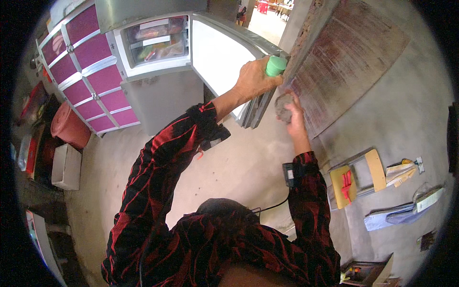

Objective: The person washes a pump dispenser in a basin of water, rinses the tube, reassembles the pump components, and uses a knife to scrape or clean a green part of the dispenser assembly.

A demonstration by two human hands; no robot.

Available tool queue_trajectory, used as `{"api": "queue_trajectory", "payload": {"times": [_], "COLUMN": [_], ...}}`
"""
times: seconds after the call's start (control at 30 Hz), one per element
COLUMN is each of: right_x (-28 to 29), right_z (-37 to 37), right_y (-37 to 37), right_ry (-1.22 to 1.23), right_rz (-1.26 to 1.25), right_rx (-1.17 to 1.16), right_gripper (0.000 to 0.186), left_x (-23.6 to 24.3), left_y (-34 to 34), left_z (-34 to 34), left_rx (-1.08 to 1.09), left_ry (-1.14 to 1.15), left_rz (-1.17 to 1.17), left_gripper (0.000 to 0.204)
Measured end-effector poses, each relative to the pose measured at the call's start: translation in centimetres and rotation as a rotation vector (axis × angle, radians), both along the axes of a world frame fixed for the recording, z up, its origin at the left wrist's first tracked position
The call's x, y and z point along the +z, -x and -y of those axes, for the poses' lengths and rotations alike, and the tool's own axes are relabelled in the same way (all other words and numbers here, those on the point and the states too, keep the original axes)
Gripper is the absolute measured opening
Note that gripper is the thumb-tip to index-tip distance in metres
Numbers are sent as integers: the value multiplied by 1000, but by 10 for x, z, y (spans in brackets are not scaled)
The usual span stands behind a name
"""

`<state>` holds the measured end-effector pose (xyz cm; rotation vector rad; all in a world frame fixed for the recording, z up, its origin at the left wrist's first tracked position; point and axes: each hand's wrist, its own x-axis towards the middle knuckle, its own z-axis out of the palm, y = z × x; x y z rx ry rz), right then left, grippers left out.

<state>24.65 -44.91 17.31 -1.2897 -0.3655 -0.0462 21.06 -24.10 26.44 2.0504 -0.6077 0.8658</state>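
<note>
Green container [276, 66] is sitting in your left hand [256, 79], over the far right edge of the open fridge door [222, 50]. Thumb and visible fingers are pinching its side; the rest of that grip is hiding behind it. Can't tell if your hand is also touching the door. Your right hand [297, 117] is clutching a grey-brown wad [284, 107], cloth or sponge by the look, nearer and slightly right; fingers are curling round it.

Risks: you're holding the container right by that hard edge, so a door swing or bump could be knocking it loose. Can't see inside; if it's holding liquid, a tilt would mean a spill. Your left sleeve [165, 148] is reaching past the door's near side, so it could be catching there. A dark cable [272, 206] is running by your right arm; a long reach could be tugging it.

Around you: the freezer drawers [158, 40] are showing far left of the door, packages filling them. A purple-panelled cabinet [95, 52] is standing further left, red bin [71, 125] and white box [67, 166] nearer. On the right, a reddish-brown board [344, 60] is limiting room beyond your right hand. Nearer right, a wooden chair [375, 170] and blue folded cloth [377, 220] are lying well apart from both hands.
</note>
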Motion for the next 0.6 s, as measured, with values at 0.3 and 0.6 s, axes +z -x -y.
{"api": "queue_trajectory", "payload": {"times": [0.3, 0.6], "right_x": [41, 6], "right_z": [7, -47], "right_y": [27, 50], "right_ry": [-36, -319], "right_rz": [345, 108], "right_rx": [-184, -170], "right_gripper": [37, 32], "left_x": [-41, -76], "left_y": [7, 19], "left_z": [4, -2], "left_rx": [67, 231], "left_ry": [-343, -1081], "left_rz": [7, 483], "left_gripper": [34, 18]}}
